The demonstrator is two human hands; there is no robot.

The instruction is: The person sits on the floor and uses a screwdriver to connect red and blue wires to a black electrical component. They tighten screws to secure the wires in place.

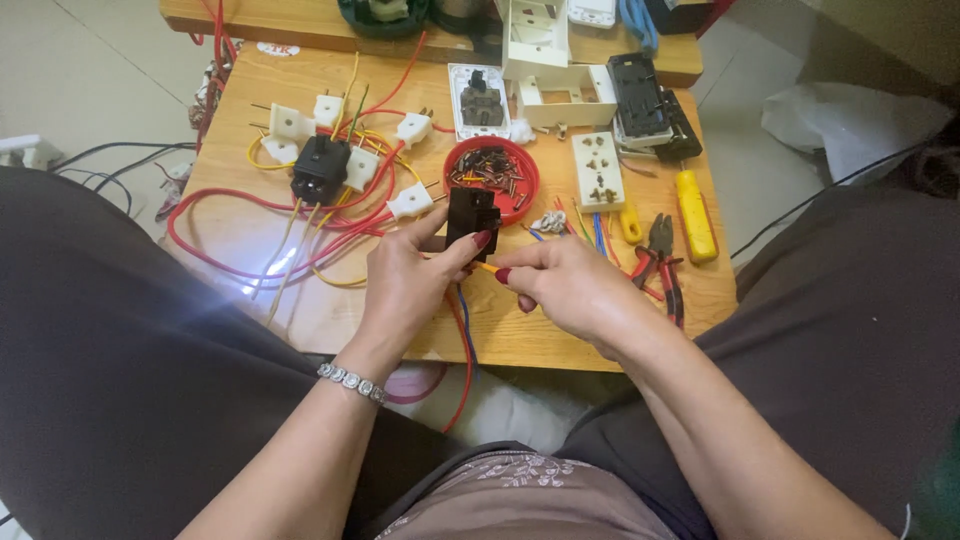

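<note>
soft daylight, one hot glare patch

the scene is evenly and brightly lit by soft, diffuse light, with colours clear and only faint shadows under the hands and tools. a strong white glare [262,275] burns out part of the wooden table [560,340] at its near left, washing out the wires there and spilling a pale bloom onto the dark fabric beside it. focus is sharp across the tabletop; the forearms and lap at the bottom edge look slightly softer. wide-angle distortion bends the table's edges and stretches the knees outward toward both sides.
</note>
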